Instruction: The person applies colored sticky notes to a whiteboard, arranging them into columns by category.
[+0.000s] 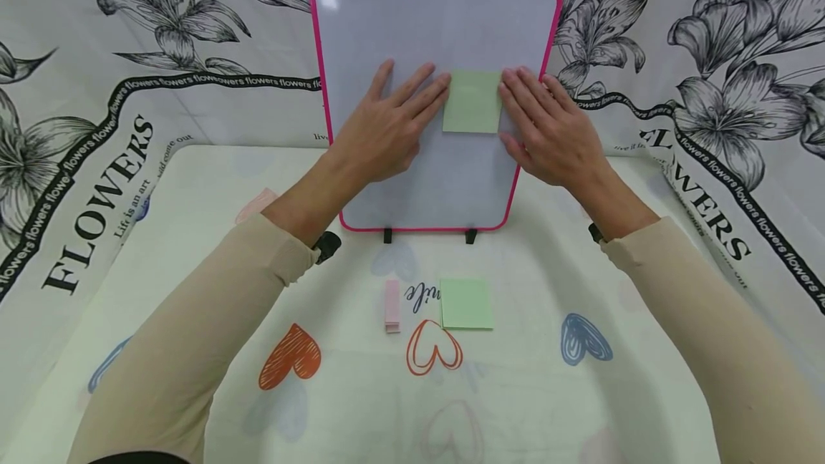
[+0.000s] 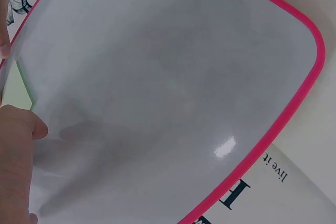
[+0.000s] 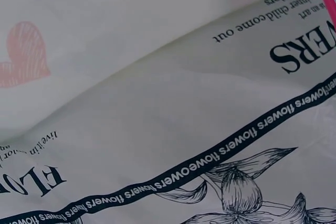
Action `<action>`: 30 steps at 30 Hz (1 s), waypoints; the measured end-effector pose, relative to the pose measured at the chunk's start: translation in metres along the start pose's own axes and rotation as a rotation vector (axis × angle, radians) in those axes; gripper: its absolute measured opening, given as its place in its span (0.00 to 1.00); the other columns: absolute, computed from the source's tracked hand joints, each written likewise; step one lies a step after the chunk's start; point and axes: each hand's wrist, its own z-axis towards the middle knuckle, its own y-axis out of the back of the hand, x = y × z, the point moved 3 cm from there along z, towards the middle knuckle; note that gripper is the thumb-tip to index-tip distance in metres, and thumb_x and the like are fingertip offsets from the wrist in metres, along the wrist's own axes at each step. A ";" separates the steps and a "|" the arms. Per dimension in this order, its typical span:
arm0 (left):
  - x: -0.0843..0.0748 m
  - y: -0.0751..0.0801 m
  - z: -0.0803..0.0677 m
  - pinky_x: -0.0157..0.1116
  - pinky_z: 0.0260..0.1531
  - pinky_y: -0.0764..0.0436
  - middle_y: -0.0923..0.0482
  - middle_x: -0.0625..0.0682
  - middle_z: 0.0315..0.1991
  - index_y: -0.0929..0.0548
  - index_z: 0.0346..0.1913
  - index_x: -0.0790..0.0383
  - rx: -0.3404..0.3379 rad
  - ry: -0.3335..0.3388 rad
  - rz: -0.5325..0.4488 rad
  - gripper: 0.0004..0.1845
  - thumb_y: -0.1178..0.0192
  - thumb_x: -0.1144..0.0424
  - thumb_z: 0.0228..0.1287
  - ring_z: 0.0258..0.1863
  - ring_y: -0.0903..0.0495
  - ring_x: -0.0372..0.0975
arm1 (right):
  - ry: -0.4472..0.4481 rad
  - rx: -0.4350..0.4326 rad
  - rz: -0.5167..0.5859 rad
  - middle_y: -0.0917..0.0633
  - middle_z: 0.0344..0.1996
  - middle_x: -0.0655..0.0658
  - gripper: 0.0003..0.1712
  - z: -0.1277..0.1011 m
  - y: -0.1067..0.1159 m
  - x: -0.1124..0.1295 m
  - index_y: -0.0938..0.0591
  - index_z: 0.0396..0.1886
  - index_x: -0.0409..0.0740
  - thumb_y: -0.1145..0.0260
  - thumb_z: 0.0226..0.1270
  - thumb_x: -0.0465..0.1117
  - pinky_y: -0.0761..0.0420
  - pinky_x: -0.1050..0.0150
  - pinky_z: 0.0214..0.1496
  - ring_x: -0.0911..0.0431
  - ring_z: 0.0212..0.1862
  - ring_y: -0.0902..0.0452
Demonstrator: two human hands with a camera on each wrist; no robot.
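Observation:
A green sticky note (image 1: 473, 102) lies flat against a whiteboard (image 1: 412, 199) with a pink frame. My left hand (image 1: 396, 120) rests on the board, its fingers straight and the fingertips at the note's left edge. On the other side, my right hand (image 1: 548, 124) has its extended fingertips at the note's right edge, with the palm over the board's right rim. In the left wrist view, part of the left hand (image 2: 16, 156) and a corner of the note (image 2: 17, 90) show at the left. No hand appears in the right wrist view.
The board stands on small black feet (image 1: 387, 235) on a table covered with a heart-patterned cloth (image 1: 361, 392). Nearer me lie a pad of green sticky notes (image 1: 467, 303) and a narrow pink sticky-note pad (image 1: 392, 304). Behind hangs a floral cloth (image 1: 213, 113).

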 end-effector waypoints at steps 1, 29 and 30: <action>0.000 0.000 0.000 0.58 0.74 0.59 0.53 0.53 0.80 0.47 0.79 0.61 0.003 -0.001 0.003 0.39 0.46 0.56 0.70 0.79 0.57 0.47 | -0.002 -0.001 0.003 0.43 0.77 0.40 0.37 0.000 0.000 0.001 0.42 0.77 0.36 0.52 0.75 0.50 0.51 0.50 0.78 0.49 0.79 0.54; 0.000 0.001 0.000 0.57 0.74 0.58 0.52 0.54 0.80 0.47 0.79 0.61 -0.003 -0.004 0.023 0.38 0.47 0.56 0.71 0.79 0.57 0.47 | 0.057 0.048 0.025 0.41 0.76 0.38 0.37 0.013 0.000 0.011 0.40 0.76 0.34 0.44 0.72 0.45 0.52 0.54 0.78 0.47 0.78 0.50; 0.000 0.001 0.000 0.57 0.74 0.58 0.52 0.54 0.80 0.47 0.79 0.61 -0.005 -0.004 0.022 0.38 0.47 0.56 0.71 0.79 0.57 0.47 | 0.057 0.046 0.023 0.41 0.76 0.38 0.37 0.012 0.000 0.011 0.40 0.76 0.34 0.44 0.72 0.45 0.52 0.53 0.78 0.47 0.78 0.50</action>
